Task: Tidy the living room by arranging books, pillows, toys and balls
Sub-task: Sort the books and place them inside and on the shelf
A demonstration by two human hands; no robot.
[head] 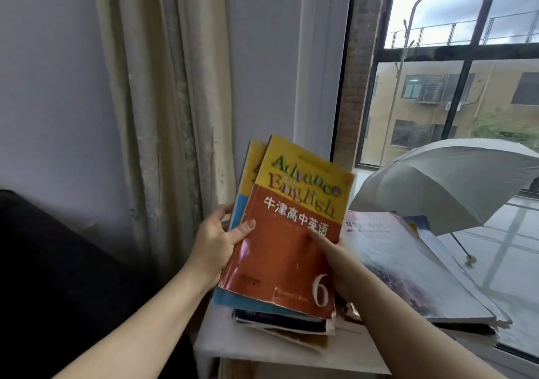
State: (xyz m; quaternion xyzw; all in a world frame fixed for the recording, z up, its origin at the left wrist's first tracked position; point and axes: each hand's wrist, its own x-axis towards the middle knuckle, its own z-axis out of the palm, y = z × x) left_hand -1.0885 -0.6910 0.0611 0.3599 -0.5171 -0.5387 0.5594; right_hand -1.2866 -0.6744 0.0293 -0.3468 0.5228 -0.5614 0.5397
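Both hands are on the books now. The left hand [214, 241] grips the left edge of a small bundle, thumb laid flat across the cover of the orange English textbook [294, 232], fingers curled out of sight behind. The right hand [335, 259] is closed on the right edge, fingertips pressed on the cover, the rest of its grip hidden underneath. At least one more book, the blue-edged book [237, 212], peeks out behind on the left (how many are in the bundle I cannot tell).

The bundle's long axis runs from near to far, tilted up, its near end low over the stack of books [280, 320] on the pale cabinet top [233, 346]. So the stack lies directly below and just near of both hands; neither hand looks closer than the other. Whether the bundle's lower edge touches the stack is hidden by the cover itself.

To the right, just beside, sits the second pile [408, 267] with a stormy-sky cover, its title blurred. Further right an open umbrella [449, 180] rests by the window [455, 92]; the curtain [163, 116] hangs left. The cabinet's front is cut off below.
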